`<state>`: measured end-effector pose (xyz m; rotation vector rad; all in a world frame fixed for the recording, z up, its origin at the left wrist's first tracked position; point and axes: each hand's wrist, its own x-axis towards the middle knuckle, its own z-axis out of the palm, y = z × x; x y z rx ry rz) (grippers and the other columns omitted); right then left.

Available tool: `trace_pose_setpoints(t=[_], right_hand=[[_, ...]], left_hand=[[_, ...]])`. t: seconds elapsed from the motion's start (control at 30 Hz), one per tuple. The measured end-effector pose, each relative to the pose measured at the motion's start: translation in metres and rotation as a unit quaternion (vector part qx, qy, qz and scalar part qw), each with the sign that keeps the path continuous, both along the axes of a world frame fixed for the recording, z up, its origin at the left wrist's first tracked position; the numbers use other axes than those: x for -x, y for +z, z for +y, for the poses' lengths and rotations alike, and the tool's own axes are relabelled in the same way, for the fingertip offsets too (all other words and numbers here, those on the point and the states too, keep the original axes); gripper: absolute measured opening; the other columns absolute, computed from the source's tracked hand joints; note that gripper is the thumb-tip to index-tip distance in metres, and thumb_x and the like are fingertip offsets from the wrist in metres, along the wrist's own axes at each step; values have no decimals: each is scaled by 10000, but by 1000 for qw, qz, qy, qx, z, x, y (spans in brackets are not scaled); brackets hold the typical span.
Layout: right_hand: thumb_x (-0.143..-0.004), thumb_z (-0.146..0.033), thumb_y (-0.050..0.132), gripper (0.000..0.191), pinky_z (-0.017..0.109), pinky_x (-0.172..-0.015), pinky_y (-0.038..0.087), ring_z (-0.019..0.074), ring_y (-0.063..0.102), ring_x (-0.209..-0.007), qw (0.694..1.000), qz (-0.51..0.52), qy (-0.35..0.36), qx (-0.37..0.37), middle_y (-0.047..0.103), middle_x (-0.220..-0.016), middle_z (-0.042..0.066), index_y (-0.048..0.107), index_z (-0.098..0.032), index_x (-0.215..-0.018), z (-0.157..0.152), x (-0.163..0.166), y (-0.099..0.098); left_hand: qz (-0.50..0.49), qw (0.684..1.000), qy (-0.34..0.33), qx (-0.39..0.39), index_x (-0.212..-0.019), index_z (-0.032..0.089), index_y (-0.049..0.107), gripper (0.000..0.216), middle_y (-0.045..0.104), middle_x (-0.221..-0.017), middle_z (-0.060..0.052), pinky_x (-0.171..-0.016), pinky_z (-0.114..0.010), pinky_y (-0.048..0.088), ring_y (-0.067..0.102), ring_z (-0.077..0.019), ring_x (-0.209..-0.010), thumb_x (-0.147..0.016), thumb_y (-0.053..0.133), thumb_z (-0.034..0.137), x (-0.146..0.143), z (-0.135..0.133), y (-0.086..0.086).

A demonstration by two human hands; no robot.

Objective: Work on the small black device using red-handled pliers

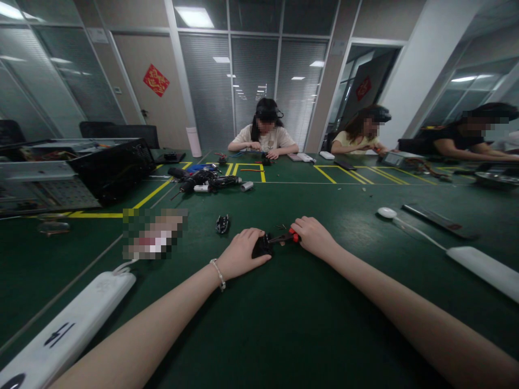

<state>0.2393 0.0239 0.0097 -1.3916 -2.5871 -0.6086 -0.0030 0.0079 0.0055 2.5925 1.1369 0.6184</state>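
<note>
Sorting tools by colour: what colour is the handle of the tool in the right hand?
Red and black handle, head view.

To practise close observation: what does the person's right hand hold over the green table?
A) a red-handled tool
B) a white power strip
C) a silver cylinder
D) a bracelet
A: the right hand grips a red-handled tool, its tip at the small black part under the left hand.

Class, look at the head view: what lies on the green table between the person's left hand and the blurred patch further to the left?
Between the left hand and the blurred patch, one small black part lies on the green table. The rest is bare mat.
</note>
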Motion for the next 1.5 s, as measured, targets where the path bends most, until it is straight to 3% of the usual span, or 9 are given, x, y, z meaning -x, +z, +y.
trace_pose_setpoints(t=[1.5], right_hand=[[-705, -59, 445, 209, 282, -679, 332, 173, 478, -756, 1000, -4, -2, 5, 567, -836, 77, 566, -137, -857, 1, 0, 1]], left_hand=[[2, 1000, 2, -4, -1148, 198, 418, 502, 482, -1159, -76, -898, -395, 369, 451, -247, -1069, -752, 532, 485, 0, 0, 0]])
